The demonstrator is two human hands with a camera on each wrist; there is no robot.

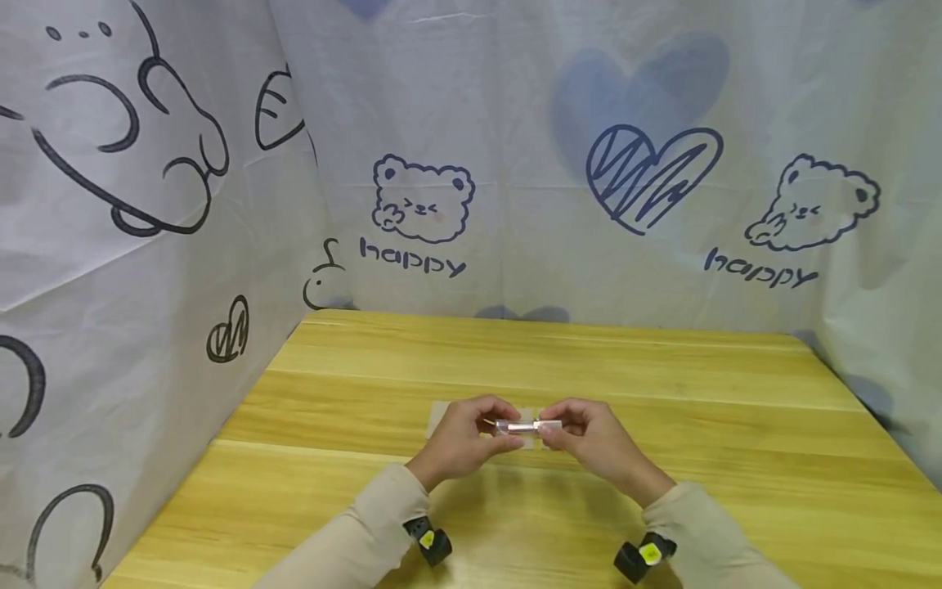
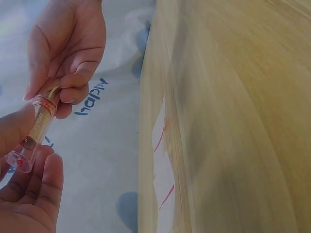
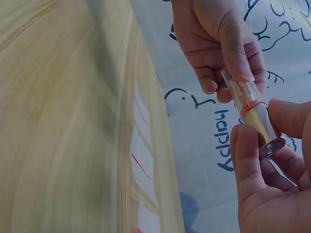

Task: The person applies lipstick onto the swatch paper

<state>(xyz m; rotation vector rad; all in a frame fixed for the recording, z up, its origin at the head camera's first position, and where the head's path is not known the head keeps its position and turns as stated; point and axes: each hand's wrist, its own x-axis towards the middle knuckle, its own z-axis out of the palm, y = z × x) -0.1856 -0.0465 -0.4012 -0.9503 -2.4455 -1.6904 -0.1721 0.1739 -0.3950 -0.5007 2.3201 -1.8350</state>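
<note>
A slim lipstick [image 1: 521, 427] with a clear cap and a shiny gold and silver base lies level between the two hands, above the table. My left hand [image 1: 464, 438] pinches the clear-cap end between thumb and fingers. At the other end, my right hand [image 1: 599, 446] grips the metallic base. In the left wrist view the clear cap [image 2: 20, 161] juts out past the left thumb. A red band [image 3: 252, 106] circles the middle of the tube in the right wrist view, and the cap bears pale lettering.
White paper pieces [image 2: 165, 189] with red strokes lie in a row on the wooden table [image 1: 353, 368], partly hidden behind the hands in the head view. Pale cloth [image 1: 508, 278] printed with bears and hearts hangs around the table. Each wrist wears a small black camera [image 1: 434, 544].
</note>
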